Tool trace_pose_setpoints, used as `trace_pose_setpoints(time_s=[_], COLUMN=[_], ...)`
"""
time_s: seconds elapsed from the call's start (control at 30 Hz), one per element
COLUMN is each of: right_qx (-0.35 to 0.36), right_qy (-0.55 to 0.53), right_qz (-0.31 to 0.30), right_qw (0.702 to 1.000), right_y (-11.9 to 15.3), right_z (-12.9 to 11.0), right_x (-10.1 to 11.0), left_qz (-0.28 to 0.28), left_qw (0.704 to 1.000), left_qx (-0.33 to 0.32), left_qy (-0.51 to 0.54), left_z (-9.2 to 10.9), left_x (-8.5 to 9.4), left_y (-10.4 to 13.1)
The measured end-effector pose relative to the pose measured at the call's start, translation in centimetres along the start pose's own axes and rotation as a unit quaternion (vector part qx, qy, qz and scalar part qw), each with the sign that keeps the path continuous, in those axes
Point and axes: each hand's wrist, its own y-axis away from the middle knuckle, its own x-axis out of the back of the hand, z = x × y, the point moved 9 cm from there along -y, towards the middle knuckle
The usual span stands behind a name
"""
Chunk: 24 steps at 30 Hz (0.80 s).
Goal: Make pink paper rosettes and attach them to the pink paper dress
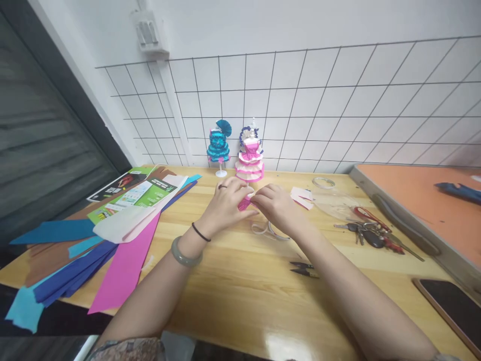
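Both of my hands meet above the middle of the table. My left hand (229, 203), wearing a ring, closes its fingers around a small piece of pleated pink paper (245, 202). At that piece's right edge, the bent fingers of my right hand (276, 204) pinch it; the fingertips partly hide it. Just behind stands a doll-sized dress of pink and white ruffled paper (250, 163). To its left is a blue ruffled paper dress (218, 145) on a white stand. Scissors (261, 229) lie beneath my right hand, partly covered by it.
Strips of coloured paper (130, 265) and printed packets (139, 193) spread over the left side. Dark snips (302, 269), a tape roll (323, 182), pale paper pieces (301, 197), keys (363, 230) and a phone (449, 306) lie rightward. An orange-topped board (421, 190) borders the right; a wire grid (293, 108) stands behind.
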Motion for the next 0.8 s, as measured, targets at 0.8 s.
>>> trace_pose_setpoints(time_s=[0.8], right_qx=[0.026], right_qy=[-0.037], right_qz=[-0.104], right_qw=[0.993], right_y=[0.5], right_z=[-1.7], right_x=[-4.7], left_qz=[-0.019], left_qw=[0.995], left_qx=[0.101], left_qy=[0.014], left_z=[-5.1], left_x=[-2.6], left_y=[5.9])
